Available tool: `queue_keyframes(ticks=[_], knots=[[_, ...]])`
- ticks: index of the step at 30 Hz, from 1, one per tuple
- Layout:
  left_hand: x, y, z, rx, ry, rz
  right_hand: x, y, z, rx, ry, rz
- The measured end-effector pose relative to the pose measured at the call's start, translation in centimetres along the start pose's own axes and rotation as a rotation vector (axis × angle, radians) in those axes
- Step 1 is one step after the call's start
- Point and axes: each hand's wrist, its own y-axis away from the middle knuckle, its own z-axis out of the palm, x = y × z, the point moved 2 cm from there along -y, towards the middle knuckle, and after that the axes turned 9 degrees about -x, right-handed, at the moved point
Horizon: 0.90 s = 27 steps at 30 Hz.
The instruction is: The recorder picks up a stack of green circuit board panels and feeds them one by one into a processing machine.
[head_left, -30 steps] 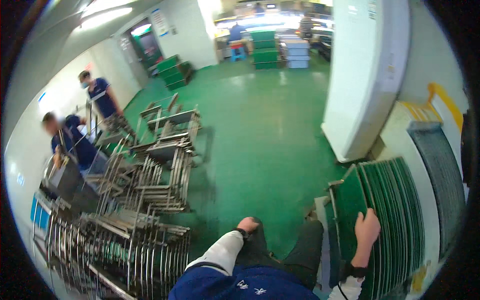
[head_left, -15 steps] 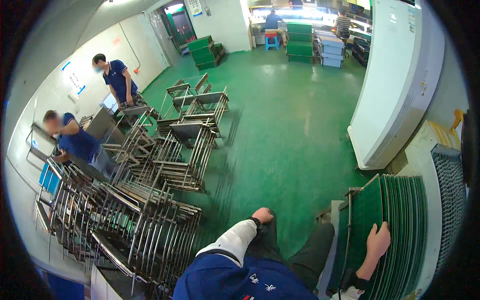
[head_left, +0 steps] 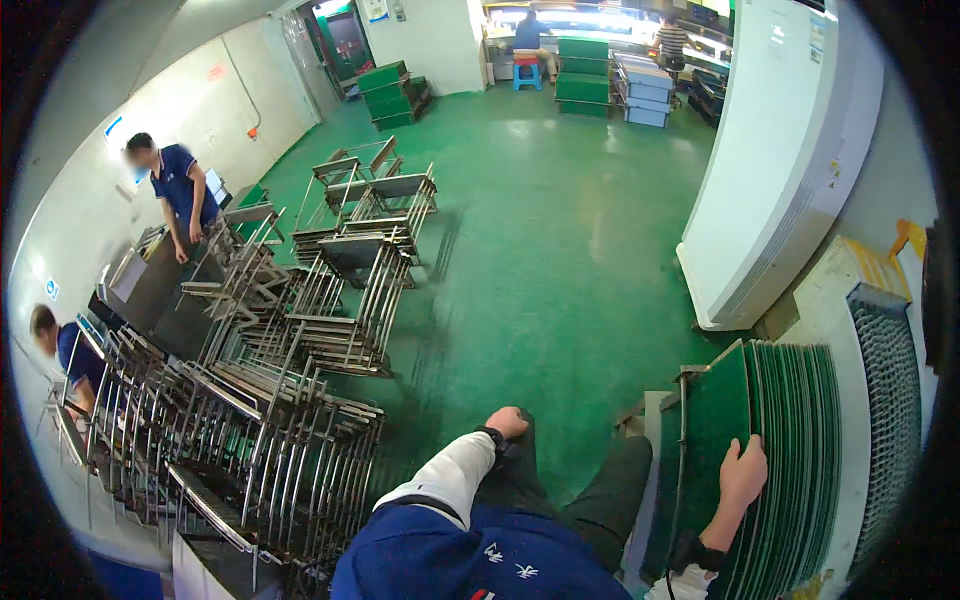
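My right hand (head_left: 742,474) is at a row of thin green boards (head_left: 795,450) standing on edge at my right. Its thumb lies against the broad face of the front green board (head_left: 715,420), and its fingers curl at that board's edge; the fingertips are partly hidden. My left hand (head_left: 508,422) rests closed on my left knee, with nothing seen in it. A dark band circles each wrist.
Metal frame racks (head_left: 270,440) crowd the left side, with two people (head_left: 185,190) behind them. A tall white cabinet (head_left: 770,170) stands at the right, near a grey ridged panel (head_left: 888,390). Green crates (head_left: 583,80) and grey-blue bins (head_left: 643,90) are stacked far back on the green floor (head_left: 540,230).
The view has shifted slightly, so the scene sits further left. The nearer person at left has bent down behind the racks; the other has changed posture. My hands keep nearly the same places.
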Motion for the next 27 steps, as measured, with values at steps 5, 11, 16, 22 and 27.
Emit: queue_keyframes(ticks=[5,11,16,22,27], knots=[[0.1,0.2,-0.1,-0.011,0.024,-0.027,-0.3,0.2,-0.6,-0.039,-0.004,0.015],[0.6,0.6,-0.3,-0.016,0.014,0.015,0.1,0.0,0.0,0.015,-0.001,-0.003],[0.3,0.6,-0.3,-0.007,0.060,0.002,-0.2,0.1,-0.6,0.007,-0.031,-0.014],[0.1,0.2,-0.3,0.025,0.005,0.052,-0.6,0.0,-1.0,-0.059,-0.028,0.025],[0.8,0.9,-0.5,0.015,-0.013,0.034,-0.4,0.1,-0.8,-0.003,-0.043,-0.006]])
